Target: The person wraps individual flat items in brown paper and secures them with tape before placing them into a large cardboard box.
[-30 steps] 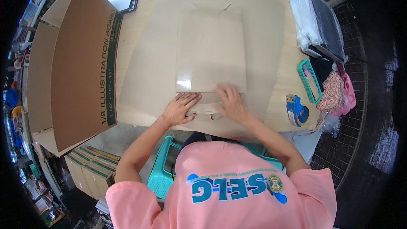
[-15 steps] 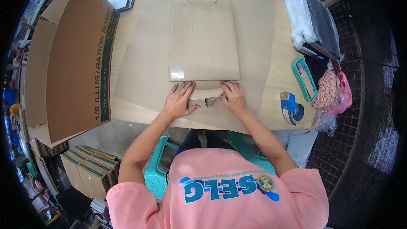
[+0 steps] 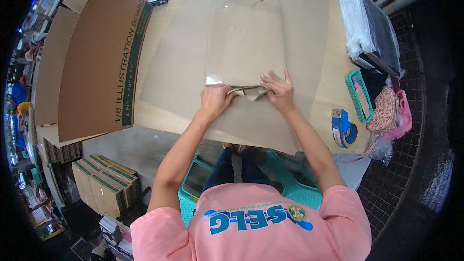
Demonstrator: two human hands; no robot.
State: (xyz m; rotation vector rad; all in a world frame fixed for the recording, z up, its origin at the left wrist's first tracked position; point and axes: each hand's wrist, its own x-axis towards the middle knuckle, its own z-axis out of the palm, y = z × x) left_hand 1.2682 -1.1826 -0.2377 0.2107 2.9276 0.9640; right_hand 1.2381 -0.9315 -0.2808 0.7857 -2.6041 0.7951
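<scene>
A flat rectangular parcel in brown kraft paper (image 3: 247, 43) lies on the table, with shiny clear tape at its near left corner. At its near end, a folded paper flap (image 3: 251, 94) stands up, creased and partly opened in the middle. My left hand (image 3: 215, 101) is closed with fingers curled on the flap's left side, close to the tape. On the flap's right side, my right hand (image 3: 280, 92) pinches the paper with its thumb, while its other fingers stretch up over the parcel's near right corner. What lies inside the wrapping is hidden.
A large brown sheet (image 3: 181, 63) lies beneath the parcel. At left stands an open carton (image 3: 99, 58). A blue tape dispenser (image 3: 343, 128), green basket (image 3: 358, 96) and plastic-wrapped stack (image 3: 369, 29) sit along the right edge. Green stools (image 3: 292, 179) are below.
Both hands have moved from lying flat beside the flap up to the parcel's near edge. The flap has been lifted toward the parcel, and my left fingers have curled in. The view has shifted slightly.
</scene>
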